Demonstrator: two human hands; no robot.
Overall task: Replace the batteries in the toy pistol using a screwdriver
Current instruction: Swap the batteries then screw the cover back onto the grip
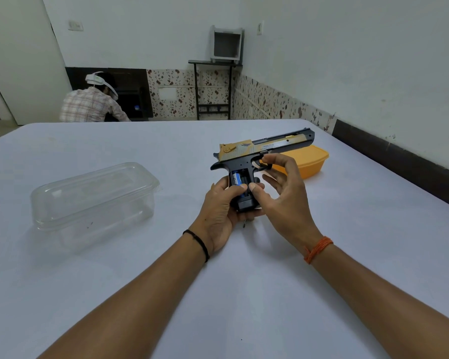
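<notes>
A black and gold toy pistol (265,149) is held above the white table, barrel pointing right and away. Its grip compartment is open, and a blue battery (236,178) shows inside. My left hand (222,211) grips the bottom of the pistol grip from the left, thumb pressing on the battery. My right hand (283,187) touches the grip from the right: its thumb presses at the compartment beside my left thumb, while its index finger curls at the trigger guard. A small dark thing pokes out below my left hand; I cannot tell what it is. No screwdriver is plainly visible.
A clear plastic container (94,198) stands upside down on the left of the table (244,281). An orange lidded box (306,161) lies behind the pistol. A person in a checked shirt (91,104) sits beyond the table's far edge. The wall runs along the right.
</notes>
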